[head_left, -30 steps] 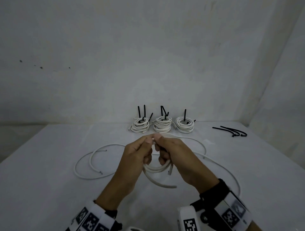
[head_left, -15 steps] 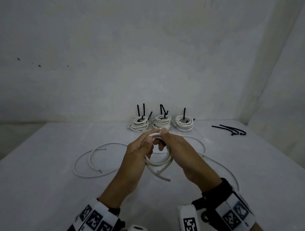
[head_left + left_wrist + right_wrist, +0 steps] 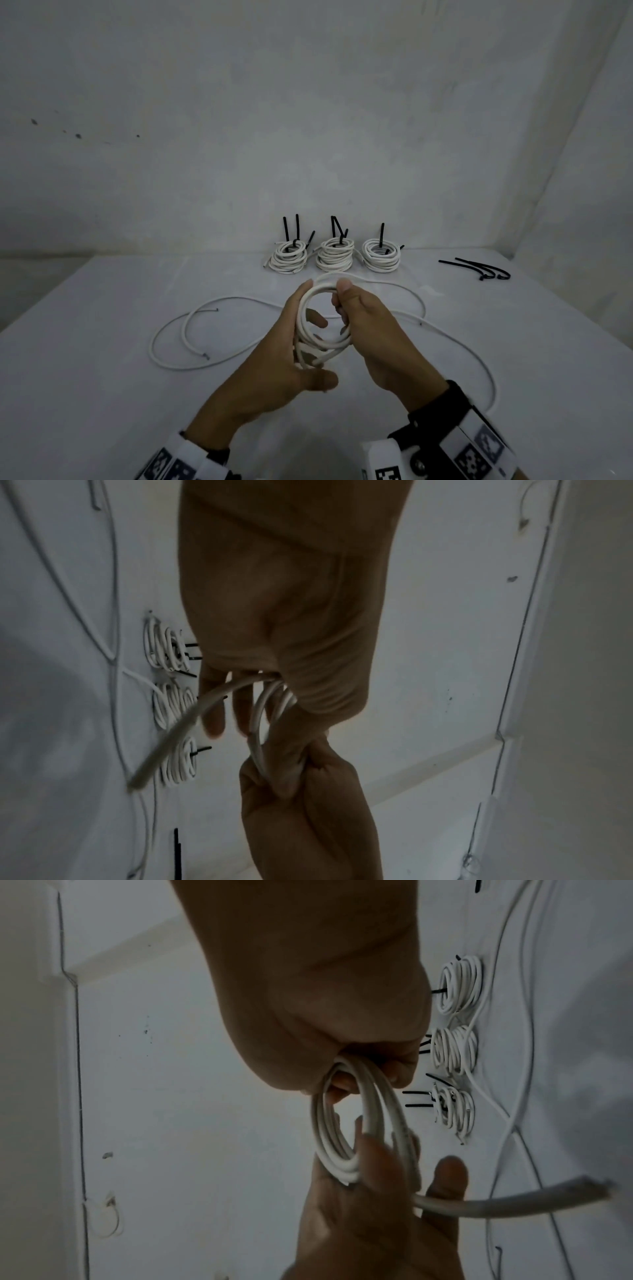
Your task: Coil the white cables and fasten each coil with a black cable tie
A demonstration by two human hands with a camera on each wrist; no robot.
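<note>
**Two hands wind a white cable into a coil above a white bench**

Seen from the head camera, a person holds a half-made coil (image 3: 320, 325) of white cable upright in the air, just above the middle of the bench (image 3: 102, 394). The left hand (image 3: 287, 356) has its fingers nearly straight and passed through the ring, with the thumb stretched out below, so it serves as a form that keeps the loops one size. The right hand (image 3: 370, 329) is curled round the right side of the coil, thumb pressed at the top, pinching the turns together so they cannot spring apart. A short stiff cable end (image 3: 514, 1202) juts out from the bottom of the coil.

The rest of this cable (image 3: 472, 356) trails from the coil across the bench to the right in a wide slack curve, probably left loose so it can feed in freely. A second loose cable (image 3: 186, 329) lies in open loops on the left, seemingly waiting its turn.

At the far edge, against the wall, three finished coils (image 3: 334, 255) stand in a row, each with black tie ends sticking up. Spare black cable ties (image 3: 479, 269) lie far right, well apart from the work, within reach for fastening. Judging by this, the winding is partly done and the tie comes after.
</note>
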